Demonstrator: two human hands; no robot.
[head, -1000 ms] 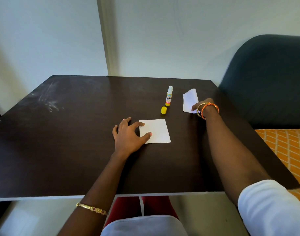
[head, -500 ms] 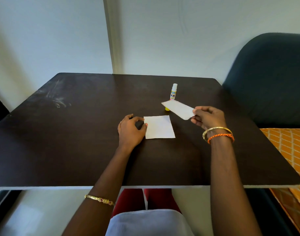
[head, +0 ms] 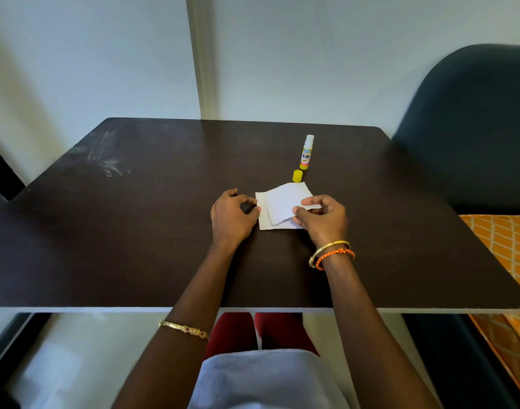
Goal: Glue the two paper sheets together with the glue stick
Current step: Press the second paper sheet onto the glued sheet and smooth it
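Two paper sheets overlap on the dark surface (head: 134,231): the right hand (head: 322,218) pinches the upper sheet (head: 285,202) over the lower sheet (head: 263,222), whose left edge the curled left hand (head: 232,214) steadies, so the next move likely requires alignment and pressing, the uncapped glue stick (head: 306,153) standing just beyond.

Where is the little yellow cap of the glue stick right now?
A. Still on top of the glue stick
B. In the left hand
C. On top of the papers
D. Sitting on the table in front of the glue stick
D: the yellow cap stands alone on the dark table, just nearer than the upright, uncapped glue stick and beyond the papers.
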